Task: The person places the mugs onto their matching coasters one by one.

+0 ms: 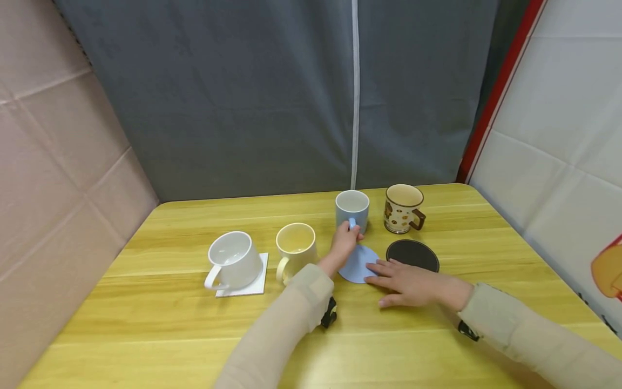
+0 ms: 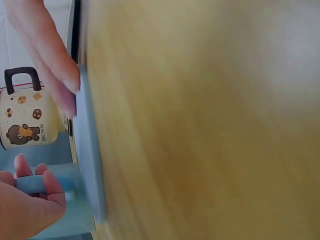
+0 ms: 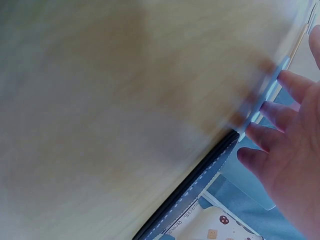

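Note:
My left hand (image 1: 344,244) grips the handle of a light blue mug (image 1: 352,209), which stands behind a round blue coaster (image 1: 357,265). In the left wrist view, the fingers curl round the blue handle (image 2: 31,184). With fingers spread and fairly straight, my right hand (image 1: 413,283) rests its fingertips on the blue coaster's right edge. A round black coaster (image 1: 413,255) lies just beyond that hand, its front partly hidden by it. Behind the black coaster stands a cream mug (image 1: 404,209) with bear and cookie prints and a brown handle.
Left of my left hand stands a pale yellow mug (image 1: 296,248), close to the forearm. Farther left, a white mug (image 1: 235,260) sits on a square white coaster (image 1: 259,281). A grey curtain (image 1: 252,108) hangs behind the wooden table (image 1: 160,302), with pale walls at both sides.

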A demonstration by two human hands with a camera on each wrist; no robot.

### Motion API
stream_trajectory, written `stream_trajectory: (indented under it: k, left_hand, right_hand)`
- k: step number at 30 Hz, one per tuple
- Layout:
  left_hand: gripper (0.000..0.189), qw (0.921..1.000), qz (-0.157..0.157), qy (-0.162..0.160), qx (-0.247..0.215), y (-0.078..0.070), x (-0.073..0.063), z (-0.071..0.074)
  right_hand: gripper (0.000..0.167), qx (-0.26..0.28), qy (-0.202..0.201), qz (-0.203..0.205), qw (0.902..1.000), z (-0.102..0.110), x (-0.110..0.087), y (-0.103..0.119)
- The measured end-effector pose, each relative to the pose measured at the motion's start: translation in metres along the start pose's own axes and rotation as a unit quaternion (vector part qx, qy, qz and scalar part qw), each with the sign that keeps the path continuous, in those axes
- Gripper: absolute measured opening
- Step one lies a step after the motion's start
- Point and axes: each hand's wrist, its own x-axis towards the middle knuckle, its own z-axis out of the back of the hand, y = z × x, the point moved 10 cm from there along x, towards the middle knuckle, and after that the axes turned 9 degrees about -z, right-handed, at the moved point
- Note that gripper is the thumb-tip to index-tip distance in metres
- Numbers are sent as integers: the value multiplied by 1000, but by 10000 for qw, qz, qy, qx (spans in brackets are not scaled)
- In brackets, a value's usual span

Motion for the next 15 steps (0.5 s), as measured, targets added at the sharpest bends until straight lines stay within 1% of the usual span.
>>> stream_trajectory:
  k: [2, 6, 9, 15]
  left_hand:
    - [14, 10000, 0, -60, 34, 1, 1, 3]
    - [24, 9998, 68, -175, 100, 3, 1, 8]
    - [30, 9997, 86, -174, 111, 4, 1, 11]
    - [29, 9998, 94, -160, -62, 6, 2, 14]
  right_hand:
    - [61, 4, 4, 0, 10000, 0, 0, 0]
    - [61, 10, 35, -25, 10000, 0, 0, 0]
    - [62, 45, 71, -53, 10000, -1, 0, -1]
    - [62, 106, 105, -48, 9999, 0, -1, -1]
